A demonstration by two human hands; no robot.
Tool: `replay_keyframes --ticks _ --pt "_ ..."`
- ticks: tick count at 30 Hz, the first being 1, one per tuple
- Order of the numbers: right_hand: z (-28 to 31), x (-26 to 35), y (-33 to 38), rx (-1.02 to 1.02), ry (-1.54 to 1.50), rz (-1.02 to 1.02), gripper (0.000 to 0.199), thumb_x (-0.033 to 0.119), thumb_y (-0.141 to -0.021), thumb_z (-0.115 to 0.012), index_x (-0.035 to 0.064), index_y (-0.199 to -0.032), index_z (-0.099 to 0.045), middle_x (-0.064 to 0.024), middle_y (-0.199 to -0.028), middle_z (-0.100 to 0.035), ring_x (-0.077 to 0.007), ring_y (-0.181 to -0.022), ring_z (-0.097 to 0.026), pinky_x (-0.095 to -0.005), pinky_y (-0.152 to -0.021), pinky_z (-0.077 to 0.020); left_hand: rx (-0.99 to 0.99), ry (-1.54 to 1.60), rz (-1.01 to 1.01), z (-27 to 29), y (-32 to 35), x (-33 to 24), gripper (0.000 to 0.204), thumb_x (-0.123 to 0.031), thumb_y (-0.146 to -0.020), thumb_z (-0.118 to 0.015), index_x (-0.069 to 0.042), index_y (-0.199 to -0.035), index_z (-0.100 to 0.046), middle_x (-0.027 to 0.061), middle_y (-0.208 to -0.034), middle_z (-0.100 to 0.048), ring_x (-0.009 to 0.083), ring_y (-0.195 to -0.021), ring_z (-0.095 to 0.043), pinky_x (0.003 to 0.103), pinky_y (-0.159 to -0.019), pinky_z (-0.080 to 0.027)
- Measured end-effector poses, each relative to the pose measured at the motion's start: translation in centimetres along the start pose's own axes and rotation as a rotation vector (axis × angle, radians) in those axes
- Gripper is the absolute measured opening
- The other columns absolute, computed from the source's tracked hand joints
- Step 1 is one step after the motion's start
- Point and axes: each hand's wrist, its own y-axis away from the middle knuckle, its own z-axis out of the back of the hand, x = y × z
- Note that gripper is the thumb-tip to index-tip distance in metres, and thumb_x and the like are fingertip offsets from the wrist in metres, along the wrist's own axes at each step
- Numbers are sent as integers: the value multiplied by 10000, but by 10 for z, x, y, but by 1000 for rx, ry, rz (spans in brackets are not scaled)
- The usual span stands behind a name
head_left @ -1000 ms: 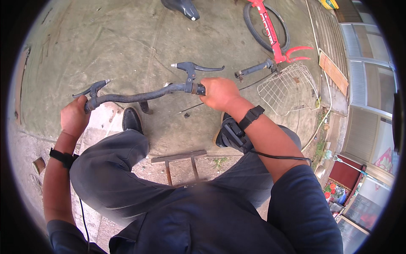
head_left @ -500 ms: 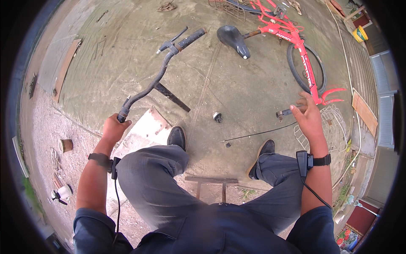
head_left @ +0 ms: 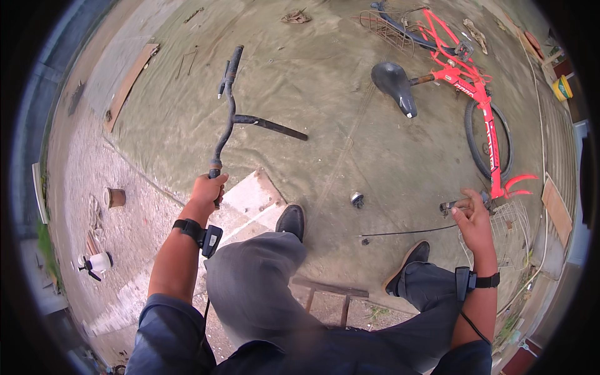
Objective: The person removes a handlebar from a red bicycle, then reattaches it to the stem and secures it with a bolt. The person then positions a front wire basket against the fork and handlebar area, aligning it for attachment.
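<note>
My left hand [head_left: 208, 189] is wrapped round the near grip of a black bicycle handlebar [head_left: 229, 125]. The bar reaches away from me, its far end carrying another grip and a brake lever [head_left: 223, 80]. A straight stem [head_left: 278, 128] sticks out to the right. At the right, a red bicycle frame [head_left: 492, 140] lies with its front end toward me. My right hand [head_left: 472, 209] is at that end, thumb and fingers curled about a dark tube [head_left: 446, 207] beside the red fork [head_left: 519, 181]. The fingers partly hide the tube. A black saddle [head_left: 392, 84] remains on the frame.
A thin black cable [head_left: 406, 233] and a small round black-and-white part [head_left: 357, 199] lie on the concrete. A wire basket [head_left: 512, 228] is by my right hand. A low wooden stool [head_left: 331, 289] stands between my legs. Farther left are a pot [head_left: 115, 197] and spray bottle [head_left: 97, 262].
The handlebar has swung so its far end points more straight away from me. My right hand's fingers have closed in round the dark tube. The whole view has shifted leftward.
</note>
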Motion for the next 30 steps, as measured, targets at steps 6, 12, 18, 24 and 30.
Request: replay_keyframes --ticks 6,12,18,24,30 --pt "-10 -5 -6 40 -4 -42 558 53 -926 -708 36 -1430 -469 -96 -1074 -618 -73 -776 -553 -235 -713 -474 -2 -48 87 16 -31 6 239 -154 -929 -719 -21 -791 -576 47 -620 -548 171 -461 -490 350 -435 -375" --pt "-17 -13 -11 56 -7 -52 550 34 -919 -715 27 -1415 -477 -85 -1057 -630 -71 -765 -554 -236 -693 -475 29 -165 157 29 -48 13 283 -215 -915 -709 -37 -727 -598 67 -608 -559 177 -463 -502 349 -422 -318" --pt "-22 -16 -14 65 37 -68 538 23 -915 -711 24 -1405 -489 -68 -1014 -638 -69 -750 -558 -237 -674 -474 9 -207 180 27 -53 41 281 -274 -913 -712 -63 -758 -612 44 -648 -583 168 -500 -527 341 -450 -349" --pt "-28 -17 -16 106 70 -66 538 26 -909 -716 27 -1398 -493 -70 -1006 -639 -79 -758 -561 -240 -675 -474 -13 -211 163 16 -39 74 217 -168 -906 -714 -30 -1006 -580 49 -766 -592 141 -599 -582 311 -480 -478" --pt "-32 -26 -16 155 2 -72 513 25 -914 -710 29 -1381 -500 -73 -1007 -643 -89 -781 -575 -257 -684 -487 -5 65 69 27 -17 92 200 -150 -949 -690 -16 -951 -542 0 -715 -514 95 -521 -485 271 -433 -386"
